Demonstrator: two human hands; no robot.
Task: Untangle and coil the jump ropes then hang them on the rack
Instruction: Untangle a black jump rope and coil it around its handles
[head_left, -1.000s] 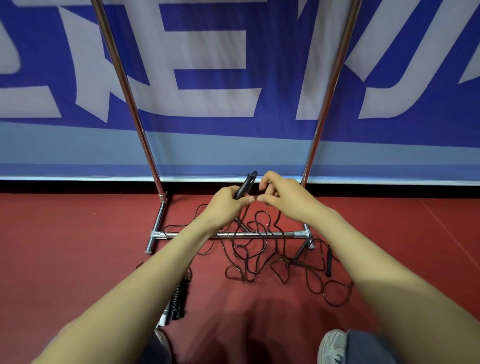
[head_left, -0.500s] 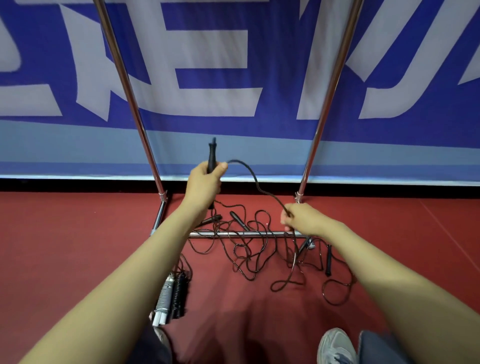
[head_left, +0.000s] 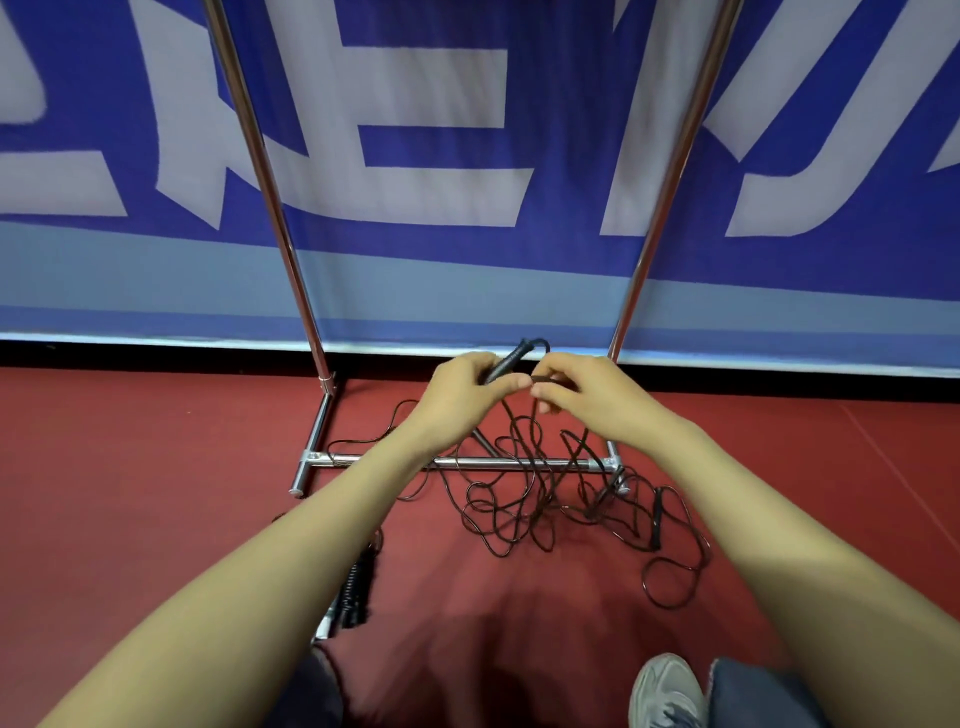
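red floor (head_left: 156, 467) under a blue banner (head_left: 441, 137); left fingers (head_left: 467, 366) grip a black handle (head_left: 511, 356), right fingers (head_left: 558, 375) pinch its rope (head_left: 542, 382).

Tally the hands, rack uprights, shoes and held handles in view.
Hands: 2, left hand and right hand, which pinches rope
Uprights: 2
Shoes: 1
Held handles: 1, handle in the left hand
Total: 6
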